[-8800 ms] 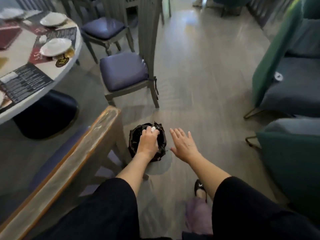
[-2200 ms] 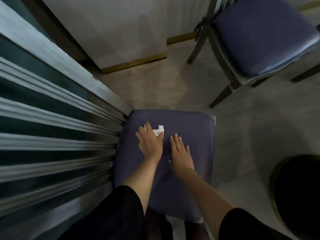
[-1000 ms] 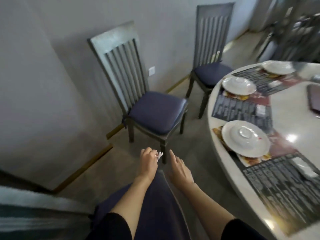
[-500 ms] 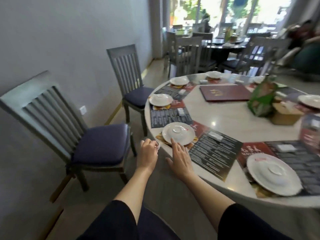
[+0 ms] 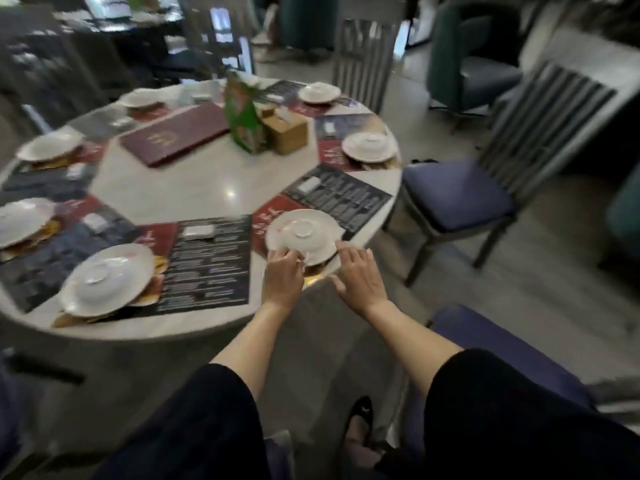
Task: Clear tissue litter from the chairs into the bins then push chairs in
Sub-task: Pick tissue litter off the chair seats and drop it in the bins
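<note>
Left hand (image 5: 282, 278) pinches tissue scrap (image 5: 302, 264); box (image 5: 291, 135) holds tissues (image 5: 283, 113).

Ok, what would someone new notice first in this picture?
The round table set with plates fills the left and centre. At its near edge the left hand pinches a tissue scrap by the nearest plate, the right hand open beside it. A blue-cushioned chair stands beside the table on the right.

We see only a white sliver of tissue (image 5: 302, 263) poking from the curled left hand (image 5: 282, 278); the rest is hidden. That hand covers part of the near rim of the plate (image 5: 304, 233). The desk (image 5: 194, 192) runs off the left edge, and the print on its mats (image 5: 211, 268) is too blurred to read.
</note>
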`<action>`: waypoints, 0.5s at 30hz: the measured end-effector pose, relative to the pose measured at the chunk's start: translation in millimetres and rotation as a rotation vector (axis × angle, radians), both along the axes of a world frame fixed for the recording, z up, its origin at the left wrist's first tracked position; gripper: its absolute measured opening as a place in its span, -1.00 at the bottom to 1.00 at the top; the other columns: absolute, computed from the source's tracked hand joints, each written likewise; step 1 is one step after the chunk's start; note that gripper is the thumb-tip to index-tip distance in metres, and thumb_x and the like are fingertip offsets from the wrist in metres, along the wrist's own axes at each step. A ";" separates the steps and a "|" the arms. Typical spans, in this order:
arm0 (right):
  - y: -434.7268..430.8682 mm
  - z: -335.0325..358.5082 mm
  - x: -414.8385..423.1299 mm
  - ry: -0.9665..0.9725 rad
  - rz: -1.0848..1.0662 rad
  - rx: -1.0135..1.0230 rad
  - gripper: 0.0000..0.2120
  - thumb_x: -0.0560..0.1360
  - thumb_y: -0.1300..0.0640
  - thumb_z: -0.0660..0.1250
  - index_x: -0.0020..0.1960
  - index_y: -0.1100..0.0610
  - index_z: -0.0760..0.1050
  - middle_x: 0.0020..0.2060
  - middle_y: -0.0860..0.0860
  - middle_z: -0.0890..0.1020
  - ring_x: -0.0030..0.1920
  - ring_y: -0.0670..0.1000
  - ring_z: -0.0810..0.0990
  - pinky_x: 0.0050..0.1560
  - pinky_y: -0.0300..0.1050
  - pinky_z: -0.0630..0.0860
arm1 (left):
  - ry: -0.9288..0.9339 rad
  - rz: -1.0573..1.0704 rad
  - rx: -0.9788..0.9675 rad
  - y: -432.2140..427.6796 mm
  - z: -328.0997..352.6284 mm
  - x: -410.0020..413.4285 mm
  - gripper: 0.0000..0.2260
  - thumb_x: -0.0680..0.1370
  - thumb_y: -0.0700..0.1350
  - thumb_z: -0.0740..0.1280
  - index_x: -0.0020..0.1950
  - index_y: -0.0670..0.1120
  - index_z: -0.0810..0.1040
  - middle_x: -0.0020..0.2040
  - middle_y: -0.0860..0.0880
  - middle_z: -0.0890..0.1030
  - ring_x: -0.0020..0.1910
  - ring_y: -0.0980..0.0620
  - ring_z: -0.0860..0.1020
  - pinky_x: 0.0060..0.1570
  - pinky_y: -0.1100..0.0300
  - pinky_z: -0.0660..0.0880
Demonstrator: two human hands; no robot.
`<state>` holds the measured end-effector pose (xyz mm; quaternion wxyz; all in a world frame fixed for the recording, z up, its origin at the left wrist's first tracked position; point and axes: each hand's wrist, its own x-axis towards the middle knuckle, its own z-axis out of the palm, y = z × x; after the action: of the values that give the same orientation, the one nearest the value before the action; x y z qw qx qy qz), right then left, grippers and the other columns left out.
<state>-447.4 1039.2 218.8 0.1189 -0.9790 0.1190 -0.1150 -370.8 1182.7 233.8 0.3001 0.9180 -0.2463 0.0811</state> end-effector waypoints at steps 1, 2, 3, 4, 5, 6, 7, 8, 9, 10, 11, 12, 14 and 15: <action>-17.6 -2.6 -6.2 -0.002 -0.047 0.001 -0.28 0.40 0.04 0.44 0.45 0.24 0.25 0.31 0.19 0.45 0.32 0.20 0.41 0.38 0.19 0.28 | 0.009 -0.037 0.000 -17.7 -0.6 2.1 -0.92 0.47 -0.32 0.32 -0.13 -0.26 0.61 -0.05 -0.27 0.58 -0.02 -0.27 0.49 -0.04 -0.05 0.45; -37.4 -6.3 -12.2 -0.002 -0.101 0.005 -0.29 0.39 0.04 0.45 0.44 0.25 0.27 0.31 0.20 0.45 0.32 0.20 0.42 0.38 0.20 0.29 | 0.014 -0.083 0.004 -38.8 -1.5 4.7 -0.91 0.46 -0.34 0.31 -0.13 -0.26 0.62 -0.06 -0.28 0.58 -0.03 -0.28 0.48 -0.03 -0.06 0.44; -55.2 -9.7 -17.1 0.001 -0.152 0.012 -0.29 0.38 0.03 0.46 0.43 0.25 0.29 0.30 0.21 0.46 0.31 0.21 0.42 0.37 0.20 0.31 | 0.015 -0.128 0.011 -58.3 -2.4 7.2 -0.91 0.45 -0.34 0.32 -0.13 -0.26 0.62 -0.08 -0.27 0.58 -0.04 -0.28 0.48 -0.02 -0.06 0.43; -72.7 -13.4 -20.7 0.005 -0.201 0.016 -0.28 0.38 0.03 0.47 0.43 0.26 0.29 0.30 0.21 0.46 0.30 0.22 0.43 0.36 0.20 0.31 | 0.015 -0.172 0.026 -78.4 -3.3 9.9 -0.91 0.44 -0.34 0.32 -0.14 -0.25 0.62 -0.09 -0.27 0.58 -0.05 -0.28 0.48 -0.02 -0.06 0.42; -89.0 -16.9 -23.5 0.012 -0.244 0.024 -0.28 0.39 0.03 0.46 0.44 0.26 0.29 0.30 0.22 0.46 0.30 0.22 0.43 0.37 0.19 0.31 | 0.023 -0.209 0.043 -98.2 -3.5 12.8 -0.91 0.44 -0.35 0.32 -0.14 -0.24 0.62 -0.11 -0.26 0.57 -0.06 -0.27 0.48 -0.03 -0.05 0.41; -101.1 -19.6 -25.9 0.016 -0.275 0.031 -0.27 0.39 0.02 0.46 0.44 0.26 0.28 0.30 0.22 0.45 0.31 0.22 0.42 0.37 0.19 0.31 | 0.031 -0.234 0.050 -113.8 -4.0 15.4 -0.91 0.43 -0.35 0.32 -0.15 -0.23 0.61 -0.12 -0.24 0.57 -0.07 -0.26 0.47 -0.04 -0.04 0.41; -115.4 -22.5 -27.0 0.018 -0.306 0.039 -0.27 0.40 0.02 0.45 0.45 0.25 0.27 0.30 0.22 0.45 0.31 0.22 0.42 0.38 0.18 0.29 | 0.037 -0.263 0.061 -132.4 -4.8 18.8 -0.90 0.43 -0.34 0.32 -0.15 -0.22 0.61 -0.12 -0.23 0.57 -0.07 -0.26 0.47 -0.04 -0.04 0.40; -128.2 -24.0 -27.0 0.018 -0.334 0.044 -0.27 0.41 0.01 0.44 0.46 0.25 0.25 0.31 0.21 0.44 0.31 0.21 0.41 0.39 0.18 0.28 | 0.044 -0.296 0.074 -149.8 -5.2 21.8 -0.91 0.44 -0.33 0.31 -0.14 -0.21 0.61 -0.11 -0.22 0.56 -0.06 -0.25 0.47 -0.03 -0.04 0.40; -139.7 -24.7 -26.3 0.019 -0.362 0.050 -0.27 0.42 0.00 0.43 0.47 0.24 0.24 0.31 0.21 0.44 0.32 0.21 0.40 0.39 0.17 0.27 | 0.048 -0.332 0.087 -166.1 -5.3 23.9 -0.91 0.46 -0.31 0.31 -0.13 -0.20 0.60 -0.10 -0.21 0.55 -0.04 -0.24 0.46 -0.02 -0.04 0.40; -149.4 -25.1 -25.5 0.026 -0.391 0.062 -0.27 0.44 0.00 0.41 0.48 0.23 0.22 0.31 0.20 0.43 0.32 0.21 0.39 0.40 0.17 0.26 | 0.051 -0.361 0.098 -181.2 -5.4 25.5 -0.91 0.47 -0.30 0.30 -0.12 -0.19 0.60 -0.10 -0.20 0.55 -0.03 -0.24 0.46 -0.02 -0.05 0.42; -156.5 -25.0 -24.9 0.034 -0.416 0.077 -0.27 0.44 0.00 0.41 0.49 0.23 0.20 0.31 0.19 0.42 0.32 0.20 0.38 0.41 0.17 0.25 | 0.051 -0.382 0.100 -193.3 -4.9 26.0 -0.90 0.48 -0.29 0.30 -0.11 -0.19 0.60 -0.09 -0.19 0.55 -0.02 -0.22 0.46 -0.02 -0.05 0.43; -163.5 -25.8 -25.4 0.042 -0.440 0.093 -0.27 0.45 0.00 0.41 0.49 0.23 0.20 0.31 0.19 0.42 0.32 0.20 0.38 0.41 0.17 0.25 | 0.051 -0.405 0.102 -205.2 -4.9 25.6 -0.90 0.49 -0.29 0.29 -0.09 -0.19 0.61 -0.09 -0.19 0.55 -0.02 -0.21 0.45 -0.01 -0.05 0.44; -175.4 -30.0 -27.6 0.048 -0.475 0.104 -0.27 0.43 0.00 0.43 0.48 0.23 0.22 0.28 0.19 0.45 0.30 0.20 0.40 0.39 0.18 0.28 | 0.047 -0.459 0.115 -224.6 -5.8 23.6 -0.88 0.50 -0.28 0.28 -0.07 -0.20 0.62 -0.07 -0.19 0.55 -0.01 -0.19 0.45 0.02 -0.03 0.42; -181.1 -32.8 -28.8 0.049 -0.489 0.106 -0.26 0.42 0.00 0.43 0.47 0.23 0.23 0.27 0.19 0.46 0.28 0.20 0.42 0.37 0.18 0.30 | 0.051 -0.485 0.124 -233.5 -7.0 22.9 -0.87 0.50 -0.28 0.28 -0.06 -0.20 0.62 -0.07 -0.19 0.55 -0.01 -0.19 0.45 0.02 -0.01 0.42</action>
<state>-476.2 858.0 186.0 0.1359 -0.9159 0.3612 -0.1102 -347.9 949.1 226.8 0.2601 0.8504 -0.4563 -0.0315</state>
